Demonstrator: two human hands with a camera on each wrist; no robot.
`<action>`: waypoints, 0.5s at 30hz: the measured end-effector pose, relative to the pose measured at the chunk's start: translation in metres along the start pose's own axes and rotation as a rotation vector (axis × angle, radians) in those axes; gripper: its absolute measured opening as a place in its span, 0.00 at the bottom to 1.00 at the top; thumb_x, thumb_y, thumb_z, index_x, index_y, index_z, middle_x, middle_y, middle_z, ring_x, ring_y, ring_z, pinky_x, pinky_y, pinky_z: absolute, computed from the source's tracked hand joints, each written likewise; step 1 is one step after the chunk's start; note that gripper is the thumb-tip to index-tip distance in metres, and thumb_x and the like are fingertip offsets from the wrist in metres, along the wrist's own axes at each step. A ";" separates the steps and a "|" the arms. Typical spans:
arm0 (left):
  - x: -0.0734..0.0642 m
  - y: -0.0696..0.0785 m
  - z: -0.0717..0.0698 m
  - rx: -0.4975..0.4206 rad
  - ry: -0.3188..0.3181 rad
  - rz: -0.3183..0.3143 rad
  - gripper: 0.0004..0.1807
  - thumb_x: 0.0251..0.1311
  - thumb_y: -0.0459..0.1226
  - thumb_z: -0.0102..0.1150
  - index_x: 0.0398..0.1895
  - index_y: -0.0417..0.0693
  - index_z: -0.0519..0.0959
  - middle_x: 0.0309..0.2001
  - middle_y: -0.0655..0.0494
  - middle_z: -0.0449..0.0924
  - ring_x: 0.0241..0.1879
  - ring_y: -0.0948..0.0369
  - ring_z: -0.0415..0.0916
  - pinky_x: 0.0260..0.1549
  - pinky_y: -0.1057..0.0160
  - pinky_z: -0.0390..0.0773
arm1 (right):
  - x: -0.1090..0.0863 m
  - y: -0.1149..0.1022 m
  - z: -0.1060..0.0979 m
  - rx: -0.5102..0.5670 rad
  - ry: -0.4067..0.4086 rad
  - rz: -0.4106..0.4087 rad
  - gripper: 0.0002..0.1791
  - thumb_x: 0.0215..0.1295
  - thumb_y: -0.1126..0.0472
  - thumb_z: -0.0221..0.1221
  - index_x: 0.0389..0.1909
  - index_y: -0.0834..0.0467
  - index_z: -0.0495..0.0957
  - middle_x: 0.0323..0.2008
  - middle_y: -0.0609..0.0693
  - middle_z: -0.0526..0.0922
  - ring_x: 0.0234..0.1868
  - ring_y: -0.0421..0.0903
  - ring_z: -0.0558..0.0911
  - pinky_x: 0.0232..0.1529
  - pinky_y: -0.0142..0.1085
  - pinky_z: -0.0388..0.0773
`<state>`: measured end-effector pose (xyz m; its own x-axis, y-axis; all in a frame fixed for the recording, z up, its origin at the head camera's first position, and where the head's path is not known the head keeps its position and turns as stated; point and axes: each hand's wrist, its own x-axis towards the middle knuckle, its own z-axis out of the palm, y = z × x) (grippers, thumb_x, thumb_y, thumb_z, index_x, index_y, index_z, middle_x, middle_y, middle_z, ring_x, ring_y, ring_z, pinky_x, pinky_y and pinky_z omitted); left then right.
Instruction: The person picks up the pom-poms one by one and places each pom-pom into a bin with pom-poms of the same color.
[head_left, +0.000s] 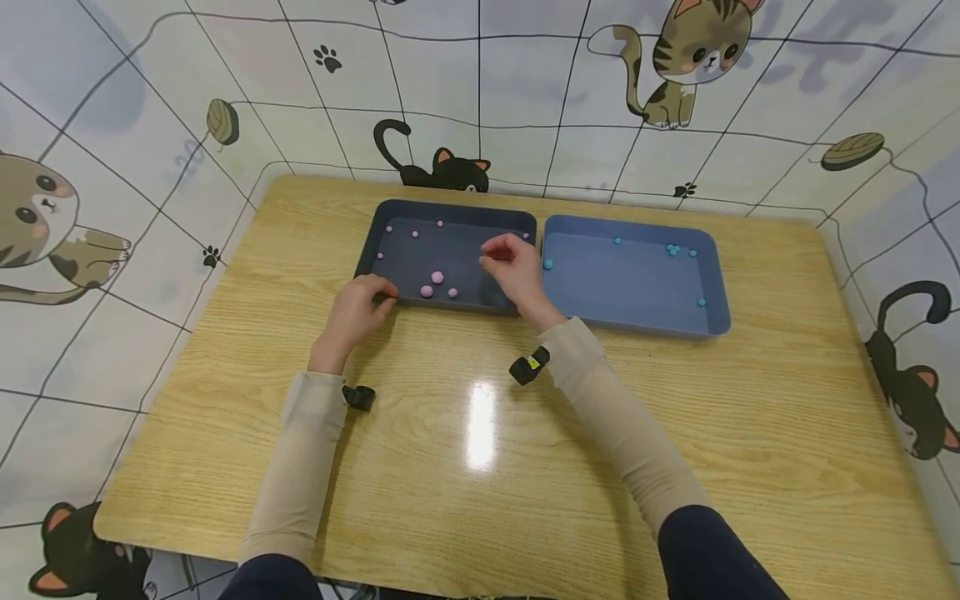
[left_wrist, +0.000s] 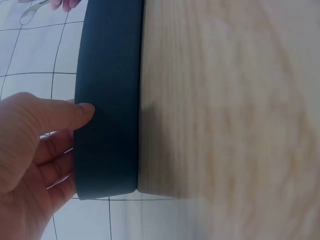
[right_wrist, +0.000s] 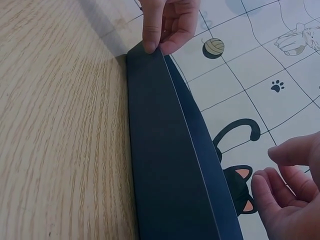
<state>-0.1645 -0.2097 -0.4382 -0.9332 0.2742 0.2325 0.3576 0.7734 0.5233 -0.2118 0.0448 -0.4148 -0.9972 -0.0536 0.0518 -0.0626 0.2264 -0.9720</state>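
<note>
Pink balls lie scattered in the dark tray at left; turquoise balls sit in the blue tray on the right. The left hand grips the dark tray's near-left rim. The right hand hangs over that tray's right half, fingers loosely curved, no ball seen at their tips. The step looks like reaching among the pink balls with the tray steadied; a pick would call for lowering the fingertips and pinching lightly.

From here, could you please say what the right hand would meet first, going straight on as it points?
The right hand would probably meet the dark tray's floor, or perhaps its far wall; depth is unclear.
</note>
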 end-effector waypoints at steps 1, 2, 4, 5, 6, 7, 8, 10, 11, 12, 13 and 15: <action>0.000 0.000 0.000 -0.002 0.001 0.000 0.03 0.54 0.26 0.61 0.32 0.35 0.81 0.33 0.43 0.80 0.38 0.48 0.75 0.40 0.51 0.75 | -0.001 0.000 -0.001 0.000 0.001 0.000 0.08 0.58 0.70 0.61 0.39 0.67 0.78 0.38 0.58 0.80 0.39 0.48 0.78 0.41 0.33 0.76; 0.000 -0.001 0.001 -0.004 0.002 0.002 0.03 0.54 0.26 0.61 0.32 0.35 0.81 0.33 0.43 0.80 0.38 0.48 0.75 0.40 0.51 0.75 | -0.001 0.000 -0.002 0.005 0.000 0.000 0.08 0.58 0.70 0.61 0.39 0.67 0.78 0.38 0.58 0.80 0.39 0.47 0.78 0.41 0.32 0.76; 0.000 -0.001 0.001 -0.007 0.005 0.003 0.03 0.54 0.26 0.61 0.31 0.35 0.81 0.33 0.43 0.80 0.38 0.48 0.75 0.40 0.51 0.75 | -0.003 0.000 -0.005 0.011 -0.003 -0.005 0.08 0.59 0.70 0.61 0.39 0.67 0.78 0.38 0.58 0.80 0.39 0.47 0.78 0.41 0.32 0.76; 0.000 -0.001 0.001 -0.008 0.007 0.004 0.03 0.53 0.26 0.61 0.31 0.35 0.81 0.33 0.43 0.80 0.38 0.48 0.75 0.40 0.51 0.75 | -0.004 0.000 -0.006 0.018 -0.007 -0.008 0.08 0.59 0.70 0.61 0.39 0.67 0.78 0.39 0.58 0.79 0.39 0.47 0.78 0.41 0.32 0.76; 0.000 -0.001 0.001 -0.008 0.008 0.005 0.03 0.53 0.26 0.61 0.31 0.36 0.81 0.33 0.43 0.80 0.38 0.48 0.75 0.40 0.51 0.75 | -0.005 -0.001 -0.007 0.022 -0.010 -0.009 0.08 0.59 0.70 0.61 0.39 0.67 0.78 0.39 0.58 0.79 0.39 0.47 0.78 0.41 0.32 0.76; 0.000 -0.001 0.001 -0.007 0.009 0.005 0.03 0.54 0.26 0.61 0.31 0.36 0.81 0.33 0.43 0.80 0.38 0.48 0.75 0.40 0.51 0.75 | -0.007 -0.001 -0.008 0.028 -0.014 -0.012 0.08 0.59 0.71 0.61 0.39 0.68 0.78 0.39 0.59 0.79 0.39 0.47 0.78 0.41 0.33 0.76; 0.000 -0.001 0.001 -0.005 0.011 0.006 0.03 0.53 0.26 0.61 0.31 0.36 0.81 0.33 0.43 0.80 0.38 0.48 0.75 0.40 0.51 0.75 | -0.008 -0.002 -0.009 0.031 -0.018 -0.015 0.08 0.59 0.71 0.61 0.39 0.68 0.78 0.39 0.59 0.79 0.39 0.48 0.78 0.41 0.33 0.76; 0.000 -0.001 0.001 -0.004 0.017 0.007 0.02 0.53 0.26 0.61 0.31 0.36 0.81 0.33 0.43 0.80 0.38 0.48 0.75 0.40 0.51 0.75 | -0.010 -0.002 -0.010 0.033 -0.029 -0.021 0.08 0.59 0.71 0.60 0.39 0.68 0.77 0.39 0.59 0.79 0.39 0.47 0.78 0.41 0.33 0.76; 0.000 0.000 0.001 -0.003 0.019 0.008 0.02 0.53 0.26 0.61 0.31 0.36 0.81 0.33 0.43 0.80 0.38 0.48 0.75 0.40 0.51 0.75 | -0.011 -0.003 -0.011 0.034 -0.034 -0.024 0.08 0.59 0.71 0.60 0.39 0.69 0.77 0.39 0.59 0.79 0.39 0.47 0.78 0.41 0.33 0.76; -0.001 0.000 0.001 -0.003 0.020 0.008 0.02 0.53 0.26 0.61 0.31 0.36 0.81 0.33 0.43 0.80 0.38 0.48 0.75 0.39 0.51 0.75 | -0.012 -0.003 -0.012 0.035 -0.038 -0.025 0.08 0.59 0.71 0.60 0.39 0.69 0.77 0.39 0.59 0.79 0.39 0.47 0.78 0.41 0.33 0.76; -0.001 0.000 0.000 -0.003 0.022 0.009 0.02 0.53 0.26 0.61 0.31 0.36 0.81 0.33 0.43 0.80 0.37 0.48 0.75 0.39 0.51 0.75 | -0.013 -0.003 -0.013 0.037 -0.043 -0.029 0.09 0.58 0.71 0.60 0.40 0.69 0.77 0.39 0.59 0.79 0.39 0.47 0.78 0.41 0.33 0.76; -0.001 0.001 0.000 -0.003 0.025 0.010 0.02 0.53 0.26 0.61 0.31 0.36 0.81 0.33 0.43 0.80 0.37 0.48 0.75 0.39 0.50 0.75 | -0.015 -0.003 -0.014 0.035 -0.051 -0.035 0.09 0.58 0.72 0.60 0.40 0.69 0.77 0.39 0.59 0.79 0.39 0.47 0.78 0.41 0.33 0.76</action>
<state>-0.1635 -0.2089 -0.4382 -0.9284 0.2676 0.2579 0.3671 0.7690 0.5234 -0.1969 0.0587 -0.4097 -0.9911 -0.1104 0.0746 -0.0947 0.1892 -0.9774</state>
